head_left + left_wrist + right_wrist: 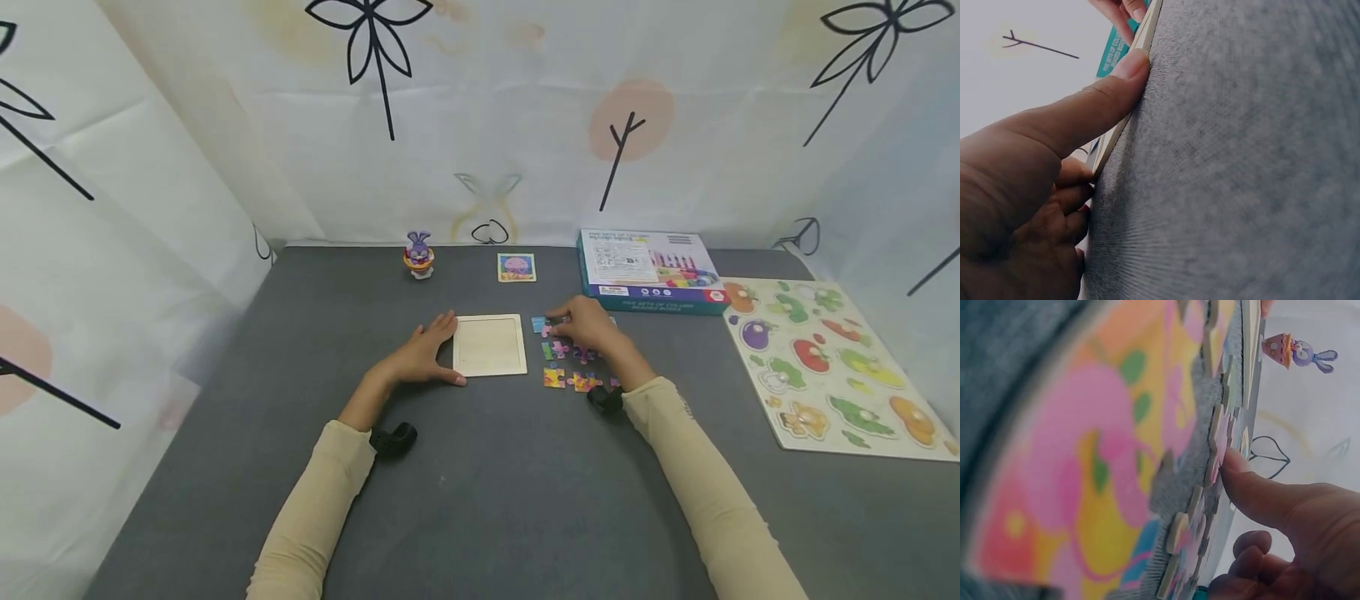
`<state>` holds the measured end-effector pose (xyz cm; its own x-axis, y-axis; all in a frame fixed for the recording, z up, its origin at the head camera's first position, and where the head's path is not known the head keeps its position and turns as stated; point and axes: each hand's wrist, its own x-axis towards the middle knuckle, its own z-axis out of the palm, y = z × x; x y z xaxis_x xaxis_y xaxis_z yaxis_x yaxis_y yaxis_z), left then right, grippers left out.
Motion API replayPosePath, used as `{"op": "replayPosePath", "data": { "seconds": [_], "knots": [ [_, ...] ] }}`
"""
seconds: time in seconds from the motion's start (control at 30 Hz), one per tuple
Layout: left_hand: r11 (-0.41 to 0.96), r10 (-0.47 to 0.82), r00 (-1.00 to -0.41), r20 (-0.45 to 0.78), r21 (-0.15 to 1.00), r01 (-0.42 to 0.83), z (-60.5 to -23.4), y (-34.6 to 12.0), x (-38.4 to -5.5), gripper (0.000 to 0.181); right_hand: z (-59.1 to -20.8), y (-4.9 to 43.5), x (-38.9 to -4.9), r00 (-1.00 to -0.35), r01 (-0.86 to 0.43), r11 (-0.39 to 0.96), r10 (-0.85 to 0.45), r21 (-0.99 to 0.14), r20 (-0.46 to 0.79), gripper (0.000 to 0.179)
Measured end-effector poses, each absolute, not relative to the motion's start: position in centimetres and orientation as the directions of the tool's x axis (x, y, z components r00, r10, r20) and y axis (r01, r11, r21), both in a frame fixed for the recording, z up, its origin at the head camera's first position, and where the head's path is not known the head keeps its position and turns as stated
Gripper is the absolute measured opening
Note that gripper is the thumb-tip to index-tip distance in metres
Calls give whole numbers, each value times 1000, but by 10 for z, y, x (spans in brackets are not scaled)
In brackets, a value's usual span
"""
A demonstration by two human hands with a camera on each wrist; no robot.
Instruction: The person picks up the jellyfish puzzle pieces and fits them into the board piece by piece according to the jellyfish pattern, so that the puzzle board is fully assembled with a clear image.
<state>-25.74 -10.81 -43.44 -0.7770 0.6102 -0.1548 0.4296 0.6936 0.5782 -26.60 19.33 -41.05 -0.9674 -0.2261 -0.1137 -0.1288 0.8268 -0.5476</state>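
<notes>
A left hand [422, 354] rested at a wooden tray [490, 346], a right hand [592, 323] among puzzle pieces [554, 378].
The left thumb and fingers were spread against the tray's left side, the thumb at its near corner. The right thumb touched a pink piece [1215, 440]; whether the hand pinched it could not be told. The pieces lay on the gray table [480, 492] just right of the tray, near a box [645, 271]; a rabbit toy [418, 254] and picture card [517, 267] stood farther back.
</notes>
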Motion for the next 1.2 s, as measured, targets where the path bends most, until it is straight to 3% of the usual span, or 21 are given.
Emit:
{"op": "replayPosePath", "data": {
  "seconds": [0.5, 0.87, 1.2],
  "knots": [
    [689, 610, -777, -157, 590, 421, -434, -110, -257, 103, -410, 190, -267, -959, -225, 817, -282, -531, -28, 32],
    [688, 611, -773, -170, 597, 412, -435, -109, -258, 102, -410, 122, -270, -950, -241, 806, -309, -541, -38, 33],
    [675, 622, -765, -168, 610, 415, -434, -111, -256, 99, -416, 92, -269, -952, -255, 805, -307, -536, -9, 28]
  ]
}}
